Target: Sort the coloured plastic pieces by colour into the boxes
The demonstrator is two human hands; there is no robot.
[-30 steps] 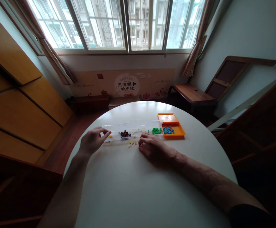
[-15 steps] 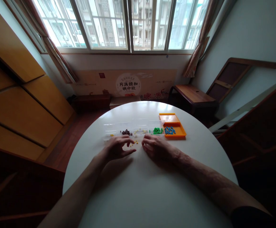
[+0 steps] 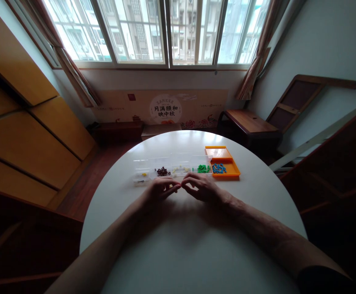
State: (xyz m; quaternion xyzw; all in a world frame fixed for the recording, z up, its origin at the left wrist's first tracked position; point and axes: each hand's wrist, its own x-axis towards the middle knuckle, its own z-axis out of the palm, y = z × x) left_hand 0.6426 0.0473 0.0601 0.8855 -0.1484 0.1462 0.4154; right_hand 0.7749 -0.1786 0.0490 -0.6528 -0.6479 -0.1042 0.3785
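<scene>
My left hand point(image 3: 160, 188) and my right hand point(image 3: 202, 188) meet at the fingertips over the middle of the white table point(image 3: 184, 245). Thumb and fingers of each are pinched together; anything between them is too small to make out. Small yellow pieces lie under my left fingers, mostly hidden. Just behind the hands stand clear plastic boxes with open lids. They hold dark brown pieces point(image 3: 163, 171), pale yellow pieces point(image 3: 182, 169), green pieces point(image 3: 203, 168) and, at the left, a few bright yellow pieces point(image 3: 144, 174).
An orange tray point(image 3: 235, 168) with small blue pieces point(image 3: 219, 168) stands right of the clear boxes. Beyond the round table are a wooden chair point(image 3: 251, 120), a printed banner point(image 3: 129, 107) and a window. Wooden cabinets point(image 3: 34, 139) line the left side.
My left hand has moved right, its spread fingers closing into a pinch that meets my right fingertips. The right hand has shifted slightly left. The loose yellow pieces are now mostly covered.
</scene>
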